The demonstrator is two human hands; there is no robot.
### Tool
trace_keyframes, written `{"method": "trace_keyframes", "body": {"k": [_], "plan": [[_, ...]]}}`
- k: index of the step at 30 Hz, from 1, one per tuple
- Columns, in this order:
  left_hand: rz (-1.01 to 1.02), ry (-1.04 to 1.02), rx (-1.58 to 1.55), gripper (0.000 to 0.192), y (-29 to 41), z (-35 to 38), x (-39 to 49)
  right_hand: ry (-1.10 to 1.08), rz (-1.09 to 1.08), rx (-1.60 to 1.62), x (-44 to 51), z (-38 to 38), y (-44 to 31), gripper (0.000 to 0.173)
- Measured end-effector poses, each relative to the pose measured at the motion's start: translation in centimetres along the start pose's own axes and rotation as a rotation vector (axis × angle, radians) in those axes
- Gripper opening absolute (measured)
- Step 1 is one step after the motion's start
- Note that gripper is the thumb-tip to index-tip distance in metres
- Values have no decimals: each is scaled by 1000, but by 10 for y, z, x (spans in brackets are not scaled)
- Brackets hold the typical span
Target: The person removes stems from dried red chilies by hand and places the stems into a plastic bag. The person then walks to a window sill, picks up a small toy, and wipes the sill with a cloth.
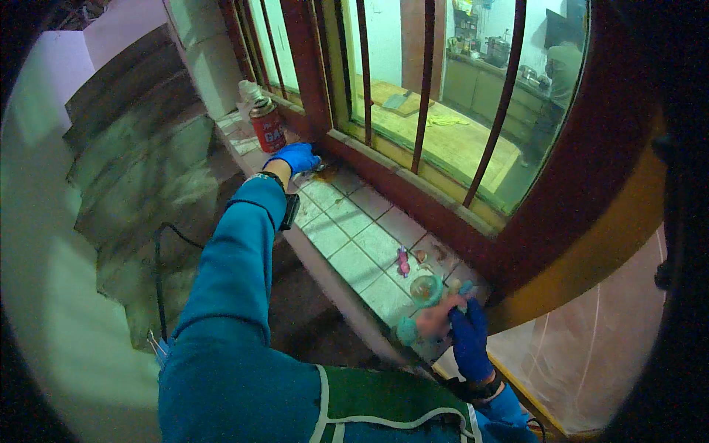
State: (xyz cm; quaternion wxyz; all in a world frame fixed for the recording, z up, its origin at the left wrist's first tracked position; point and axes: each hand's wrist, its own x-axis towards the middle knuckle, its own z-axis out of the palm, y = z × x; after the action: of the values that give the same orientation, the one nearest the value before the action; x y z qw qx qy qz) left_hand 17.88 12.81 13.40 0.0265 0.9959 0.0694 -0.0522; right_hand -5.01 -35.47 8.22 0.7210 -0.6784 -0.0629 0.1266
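My left hand, in a blue glove, reaches far along a white-tiled window ledge. It rests close to the base of a red gas canister with a whitish cap. The fingertips are hidden, so what they touch cannot be seen; a brown stain lies beside them. Near the ledge's close end, my right hand, also blue-gloved, has its fingers on a blurred pink and teal object. Against that object sits a small round teal-rimmed container. A small pink-purple item lies beyond it.
A dark red window frame with metal bars borders the ledge. Through the glass, a wooden table holds a cleaver; a person stands behind. Steps run down the left, near a black cable.
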Motion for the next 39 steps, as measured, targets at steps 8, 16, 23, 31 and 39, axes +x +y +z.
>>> {"method": "trace_keyframes", "body": {"k": [8, 16, 23, 31, 39], "plan": [[142, -9, -17, 71, 26, 4, -16, 62, -105, 72, 1, 4, 5, 17], [597, -87, -307, 69, 125, 8, -116, 83, -105, 36, -7, 10, -6, 33], [317, 566, -665, 37, 60, -36, -97, 133, -75, -54, -6, 3, 3, 35], [-65, 1059, -686, 80, -99, -17, -13, 231, -104, 106, 0, 6, 12, 31], [-170, 865, -832, 69, -82, -2, -7, 272, -134, -23, -1, 5, 14, 32]]}}
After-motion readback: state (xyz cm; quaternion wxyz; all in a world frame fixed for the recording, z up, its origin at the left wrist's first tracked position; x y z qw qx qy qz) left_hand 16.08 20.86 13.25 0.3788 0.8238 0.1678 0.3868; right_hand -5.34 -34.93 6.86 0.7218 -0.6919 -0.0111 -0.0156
